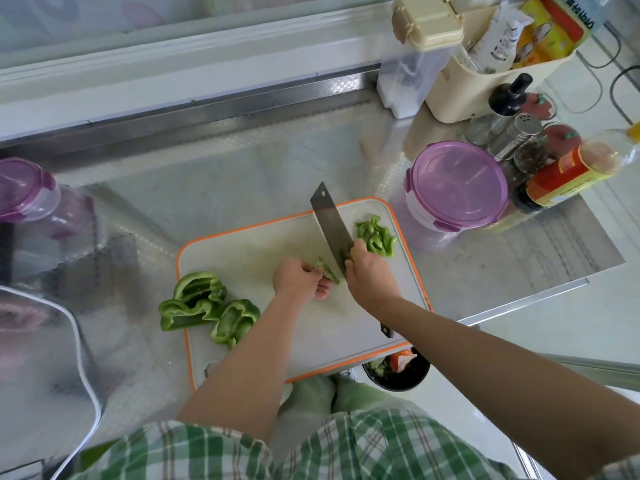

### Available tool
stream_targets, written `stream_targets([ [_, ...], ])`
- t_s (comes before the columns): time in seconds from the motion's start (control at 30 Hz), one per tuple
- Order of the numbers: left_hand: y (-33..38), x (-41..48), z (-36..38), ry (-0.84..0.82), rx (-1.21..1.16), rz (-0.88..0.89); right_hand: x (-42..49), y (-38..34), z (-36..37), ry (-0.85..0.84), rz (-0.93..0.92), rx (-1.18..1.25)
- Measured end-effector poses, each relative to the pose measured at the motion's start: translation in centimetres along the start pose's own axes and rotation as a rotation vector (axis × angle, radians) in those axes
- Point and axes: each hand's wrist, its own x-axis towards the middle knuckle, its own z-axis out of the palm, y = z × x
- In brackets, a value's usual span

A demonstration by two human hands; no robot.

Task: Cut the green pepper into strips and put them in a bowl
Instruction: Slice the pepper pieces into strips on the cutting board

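While the right hand (369, 275) clamps the cleaver (329, 220), the left hand (296, 277) pinches the pepper piece (327, 270), seemingly steadying it for slicing.

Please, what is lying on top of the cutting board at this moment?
On the cutting board: cut pepper strips at the far right, large pepper pieces at the left edge, one small piece against the cleaver. The left hand covers part of that piece.

A green-and-white checked shirt (214, 452) — pale green trousers (313, 393) below it.
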Motion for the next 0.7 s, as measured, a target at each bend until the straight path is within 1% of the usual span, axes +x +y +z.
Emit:
stream_targets([
  [0.1, -0.2, 0.1, -0.1, 0.024, 0.014, 0.017, 0.0, 0.1, -1.0, -0.032, -0.069, 0.019],
  [0.23, -0.7, 1.2, -0.4, -0.002, 0.038, 0.003, -0.8, 0.0, -1.5, -0.085, -0.134, -0.036],
  [0.33, -0.6, 1.4, -0.4, -0.015, 0.052, -0.01, -1.3, -0.2, -1.4, -0.129, -0.115, -0.119],
  [0.57, 0.8, -0.1, 0.1, -0.048, 0.018, -0.045, -1.8, -0.8, -1.0, -0.137, -0.09, -0.22],
  [0.7, 1.8, -1.5, 0.0, -0.071, 0.11, -0.039, -1.2, -1.1, -0.9, -0.149, -0.076, -0.23],
])
